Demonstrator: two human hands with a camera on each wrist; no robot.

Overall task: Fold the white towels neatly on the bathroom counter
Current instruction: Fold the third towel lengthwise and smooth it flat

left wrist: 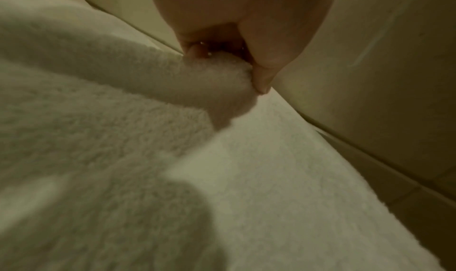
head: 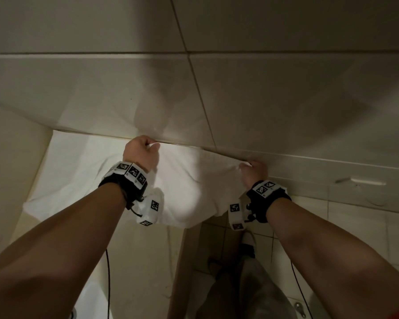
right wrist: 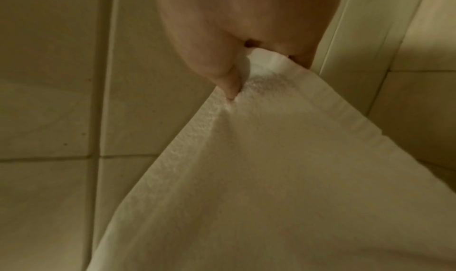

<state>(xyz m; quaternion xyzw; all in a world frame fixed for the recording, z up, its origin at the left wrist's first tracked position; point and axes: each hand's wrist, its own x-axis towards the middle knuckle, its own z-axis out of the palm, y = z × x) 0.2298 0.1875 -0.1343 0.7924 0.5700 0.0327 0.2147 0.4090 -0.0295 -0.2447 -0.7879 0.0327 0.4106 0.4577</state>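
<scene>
1. From above, a white towel [head: 189, 180] lies spread over the counter [head: 148, 249], its far edge against the tiled wall [head: 263, 100]; the left hand [head: 140, 153] and right hand [head: 255, 172] each pinch that far edge, and the right end hangs off the counter above the floor [head: 355, 226]
2. At the left wrist, curled fingers [left wrist: 195, 51] and thumb clamp a bunched fold of towel [left wrist: 123, 138] beside the wall
3. At the right wrist, the thumb [right wrist: 229, 84] presses a towel [right wrist: 271, 177] corner into the closed hand, floor tiles below
</scene>
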